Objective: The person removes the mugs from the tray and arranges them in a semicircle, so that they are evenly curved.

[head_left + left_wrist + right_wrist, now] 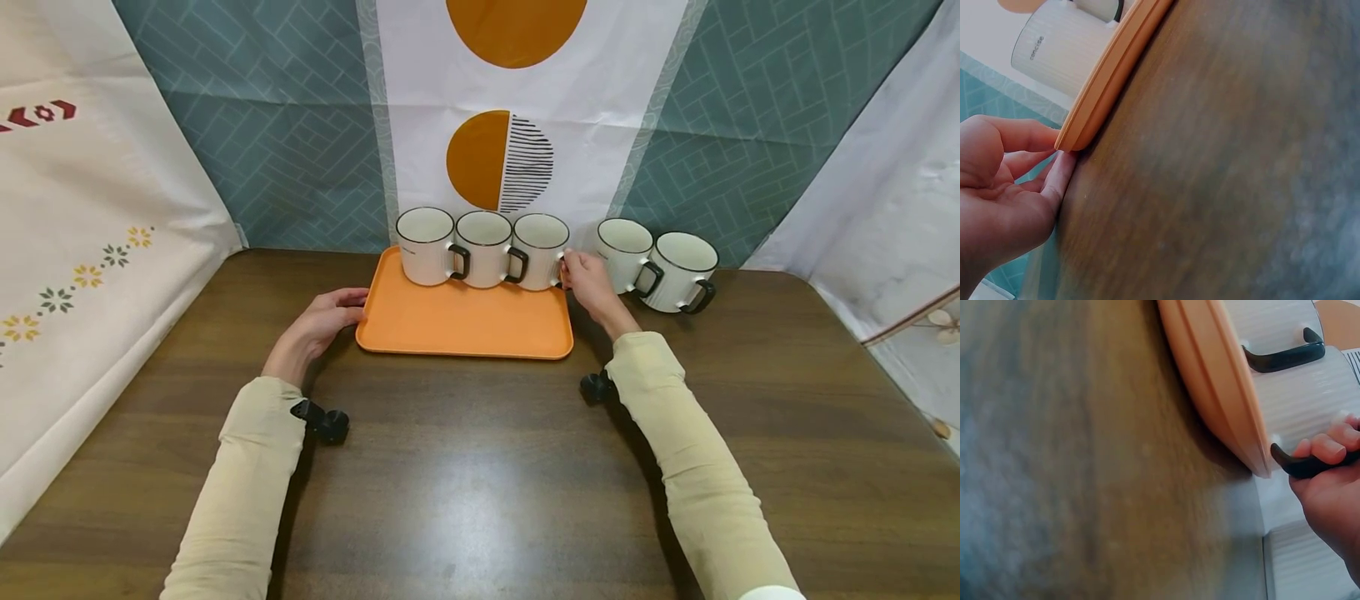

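Pinching the orange serving tray [465,327] with left hand [321,320]; gripping its rightmost mug [537,257] by the handle [1300,466] with right hand [590,284].

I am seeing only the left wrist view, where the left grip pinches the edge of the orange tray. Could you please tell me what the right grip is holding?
Observer: The right grip holds a white mug by its black handle.
Operator: Thank you. How many mugs are at the tray, please?
Observer: Three, counting the held one, in one row along the far side of the tray.
Operator: And are there some mugs outside of it?
Observer: Yes, two more mugs stand to the right of the tray.
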### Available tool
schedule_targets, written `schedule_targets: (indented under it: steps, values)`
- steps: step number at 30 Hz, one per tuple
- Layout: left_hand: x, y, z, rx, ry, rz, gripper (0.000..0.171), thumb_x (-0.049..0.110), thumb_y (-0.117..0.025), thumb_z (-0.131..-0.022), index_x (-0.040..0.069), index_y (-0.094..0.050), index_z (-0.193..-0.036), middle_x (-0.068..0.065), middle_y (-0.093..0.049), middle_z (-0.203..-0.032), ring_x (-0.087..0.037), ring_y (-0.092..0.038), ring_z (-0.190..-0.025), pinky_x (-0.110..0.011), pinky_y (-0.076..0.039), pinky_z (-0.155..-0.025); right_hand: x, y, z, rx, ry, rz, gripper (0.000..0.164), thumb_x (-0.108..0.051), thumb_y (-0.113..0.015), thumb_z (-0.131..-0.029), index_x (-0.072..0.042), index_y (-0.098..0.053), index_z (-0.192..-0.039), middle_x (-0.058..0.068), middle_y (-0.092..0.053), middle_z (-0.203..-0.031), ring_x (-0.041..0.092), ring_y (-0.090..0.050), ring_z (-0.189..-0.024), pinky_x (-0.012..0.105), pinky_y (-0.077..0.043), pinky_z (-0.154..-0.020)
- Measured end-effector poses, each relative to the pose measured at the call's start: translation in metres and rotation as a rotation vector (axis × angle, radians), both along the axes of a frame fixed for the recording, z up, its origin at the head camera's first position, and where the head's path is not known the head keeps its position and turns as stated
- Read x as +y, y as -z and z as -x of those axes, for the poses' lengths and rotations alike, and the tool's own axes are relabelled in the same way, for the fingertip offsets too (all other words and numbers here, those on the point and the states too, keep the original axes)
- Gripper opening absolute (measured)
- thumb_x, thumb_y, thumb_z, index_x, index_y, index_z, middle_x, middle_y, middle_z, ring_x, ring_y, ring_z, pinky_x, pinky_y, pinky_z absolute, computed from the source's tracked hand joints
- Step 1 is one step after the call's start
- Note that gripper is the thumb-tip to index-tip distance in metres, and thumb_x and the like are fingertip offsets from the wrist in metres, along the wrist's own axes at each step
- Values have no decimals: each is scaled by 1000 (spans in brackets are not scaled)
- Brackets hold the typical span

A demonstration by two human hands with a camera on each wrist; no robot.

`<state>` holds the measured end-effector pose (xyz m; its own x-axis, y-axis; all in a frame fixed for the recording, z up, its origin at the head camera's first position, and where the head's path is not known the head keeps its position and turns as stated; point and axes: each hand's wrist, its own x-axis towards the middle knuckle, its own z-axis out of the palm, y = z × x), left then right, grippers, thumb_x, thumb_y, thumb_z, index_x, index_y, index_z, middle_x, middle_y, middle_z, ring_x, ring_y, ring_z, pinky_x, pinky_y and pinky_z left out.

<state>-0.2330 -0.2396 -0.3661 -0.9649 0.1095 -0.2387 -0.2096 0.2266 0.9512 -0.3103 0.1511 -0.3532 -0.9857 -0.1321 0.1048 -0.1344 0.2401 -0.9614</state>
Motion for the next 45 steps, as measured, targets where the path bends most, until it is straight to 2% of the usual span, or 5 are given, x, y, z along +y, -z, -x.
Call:
schedule_targets:
  steps: [6,16,26,33,45]
  values:
    - [-1,2,-2,0,-3,-6,56,-3,-45,-96,-7,-25,-148,-26,-32,-145,-34,-37,-127,-41,-30,-110,-1,1,-2,-7,-11,7,43,-27,-33,-106,11,-44,-89,6,-35,-67,25,-38,-70,40,-41,-76]
    - [-1,0,0,3,0,-15,56,-4,-45,-96,-7,-25,-148,-26,-31,-145,-35,-36,-128,-42,-29,-111,2,-7,-4,12,36,84,40,-23,-33,-106,10,-46,-88,4,-36,-68,19,-37,-68,34,-39,-74]
    - [-1,1,-1,18,-3,-3,56,-4,-46,-95,-8,-26,-148,-26,-32,-144,-30,-40,-123,-36,-34,-108,14,-32,-21,29,91,160,37,-22,-35,-103,10,-46,-88,-1,-40,-66,12,-39,-64,27,-37,-67]
    - [0,1,0,10,1,-17,56,-4,-45,-95,-8,-26,-148,-25,-32,-144,-29,-40,-123,-34,-35,-107,26,-52,-34,62,114,131,38,-24,-34,-104,7,-48,-87,0,-43,-70,13,-41,-65,28,-37,-68]
    - [1,-1,1,-10,-9,-16,58,-4,-45,-95,-7,-25,-149,-25,-31,-146,-32,-37,-127,-39,-30,-110,58,-82,-51,139,89,342,36,-21,-38,-104,-1,-47,-75,-1,-37,-62,13,-38,-60,23,-40,-62]
